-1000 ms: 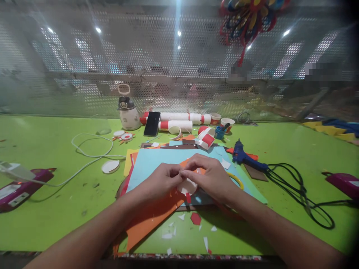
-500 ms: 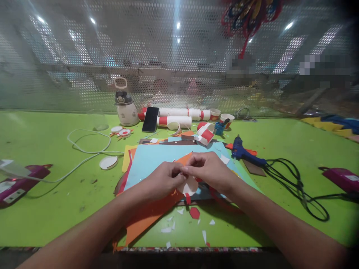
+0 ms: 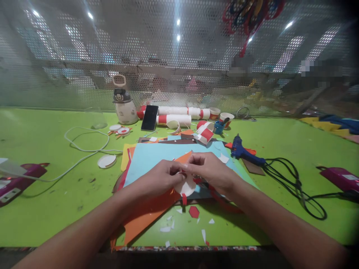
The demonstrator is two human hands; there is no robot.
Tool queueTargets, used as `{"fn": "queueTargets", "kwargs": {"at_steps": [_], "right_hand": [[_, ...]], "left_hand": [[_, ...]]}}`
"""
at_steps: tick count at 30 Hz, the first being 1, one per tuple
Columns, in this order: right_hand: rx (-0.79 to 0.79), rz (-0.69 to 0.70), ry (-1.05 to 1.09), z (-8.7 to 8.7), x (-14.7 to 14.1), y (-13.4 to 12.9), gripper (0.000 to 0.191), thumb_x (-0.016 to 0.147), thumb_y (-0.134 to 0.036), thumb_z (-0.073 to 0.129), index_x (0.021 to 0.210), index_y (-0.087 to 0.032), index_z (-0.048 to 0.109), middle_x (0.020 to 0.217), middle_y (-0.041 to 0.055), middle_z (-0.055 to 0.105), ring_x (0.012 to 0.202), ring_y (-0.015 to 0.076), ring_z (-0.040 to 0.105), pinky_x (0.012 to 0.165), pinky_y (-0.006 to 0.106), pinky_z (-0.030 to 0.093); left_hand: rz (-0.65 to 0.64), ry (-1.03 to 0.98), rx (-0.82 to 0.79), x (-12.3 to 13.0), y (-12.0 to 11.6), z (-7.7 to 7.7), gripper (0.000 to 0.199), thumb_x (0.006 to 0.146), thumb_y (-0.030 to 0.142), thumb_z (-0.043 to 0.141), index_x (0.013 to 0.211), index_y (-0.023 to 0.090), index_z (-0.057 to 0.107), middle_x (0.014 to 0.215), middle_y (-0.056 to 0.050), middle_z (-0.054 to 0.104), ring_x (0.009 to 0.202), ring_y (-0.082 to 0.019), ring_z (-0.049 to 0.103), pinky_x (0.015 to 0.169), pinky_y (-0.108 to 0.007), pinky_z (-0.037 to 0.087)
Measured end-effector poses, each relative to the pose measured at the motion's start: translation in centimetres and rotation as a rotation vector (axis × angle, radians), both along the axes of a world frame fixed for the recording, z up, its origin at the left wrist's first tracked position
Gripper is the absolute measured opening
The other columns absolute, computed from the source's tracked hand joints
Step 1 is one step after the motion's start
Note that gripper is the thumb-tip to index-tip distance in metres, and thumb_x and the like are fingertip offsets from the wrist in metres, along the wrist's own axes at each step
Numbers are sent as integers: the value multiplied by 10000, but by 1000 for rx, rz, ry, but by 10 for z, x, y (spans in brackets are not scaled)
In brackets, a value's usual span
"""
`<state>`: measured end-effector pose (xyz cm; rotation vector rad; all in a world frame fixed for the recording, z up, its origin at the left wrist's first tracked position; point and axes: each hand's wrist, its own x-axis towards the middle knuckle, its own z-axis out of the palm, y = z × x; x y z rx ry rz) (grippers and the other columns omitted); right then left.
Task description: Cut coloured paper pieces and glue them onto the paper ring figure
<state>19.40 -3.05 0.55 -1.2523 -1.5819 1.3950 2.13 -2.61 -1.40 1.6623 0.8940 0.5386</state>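
Note:
My left hand (image 3: 167, 174) is closed on the edge of a white paper disc (image 3: 185, 186) with a red strip (image 3: 184, 199) hanging from its lower side. Thumb and fingers of my right hand (image 3: 209, 169) pinch at the disc's upper edge, touching the left fingertips. Whether a small piece sits between the fingertips is hidden. Both hands are above light blue paper (image 3: 151, 157) and an orange sheet (image 3: 148, 218). Red-handled scissors (image 3: 199, 181) seem to lie partly under my right hand.
A blue glue gun (image 3: 246, 154) with a black cord lies right of the paper stack. Behind stand a phone (image 3: 149, 118), a bottle (image 3: 125, 110), white-and-red paper rolls (image 3: 178, 120) and paper cups (image 3: 226, 118). Paper scraps (image 3: 194, 212) lie near the front edge. Power strips (image 3: 22, 183) flank both sides.
The white disc has tilted and shifted slightly left, and its red strip has swung left with it. Both hands stay together at its upper edge. The view has shifted a little.

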Motion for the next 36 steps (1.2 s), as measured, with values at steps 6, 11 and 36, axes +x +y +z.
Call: {"fn": "queueTargets", "kwargs": {"at_steps": [6, 11, 36], "right_hand": [[57, 21, 0, 10, 12, 4, 374, 778, -525, 620, 665, -169, 599, 656, 1, 559, 614, 119, 499, 604, 270, 411], [129, 173, -143, 10, 16, 5, 229, 805, -389, 625, 769, -164, 653, 732, 31, 638, 676, 149, 567, 636, 286, 439], [940, -300, -553, -7, 0, -6, 184, 872, -164, 518, 690, -186, 519, 698, 30, 546, 652, 159, 510, 615, 293, 383]], "left_hand": [[38, -82, -112, -3, 3, 5, 187, 762, 323, 576, 699, 152, 618, 620, 3, 520, 560, -123, 422, 565, -274, 318], [59, -94, -148, -6, 5, 8, 182, 729, 308, 613, 662, 140, 632, 572, 20, 495, 541, -109, 396, 536, -255, 283], [461, -289, -34, 1, 1, 9, 318, 691, 397, 717, 818, 146, 568, 567, 25, 541, 557, -110, 461, 573, -246, 334]]}}
